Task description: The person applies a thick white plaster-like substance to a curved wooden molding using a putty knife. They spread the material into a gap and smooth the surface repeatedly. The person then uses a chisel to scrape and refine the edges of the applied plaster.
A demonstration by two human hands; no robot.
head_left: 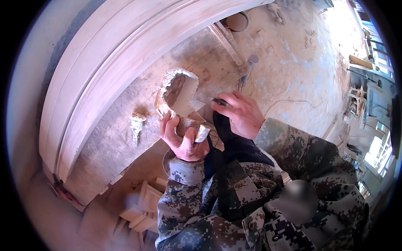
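- The left hand (184, 140) was curled round the near side of a container (166, 79), gripping it.
- The right hand (240, 115) was closed on a dark-handled tool (220, 101), just right of the container; the tool's far end was too blurred to make out.
- The container, ahead of the left hand, had a ragged, white-crusted rim, a brownish inside and smooth pale paste (186, 98).
- A white-crusted stub (202, 133) showed by the left hand; whether it was held could not be told.
- Left of them, a crusted, handle-shaped piece (137, 127) lay on a dusty, stained bench (94, 175).
- Beyond ran a smooth, pale, ridged moulding (104, 67).
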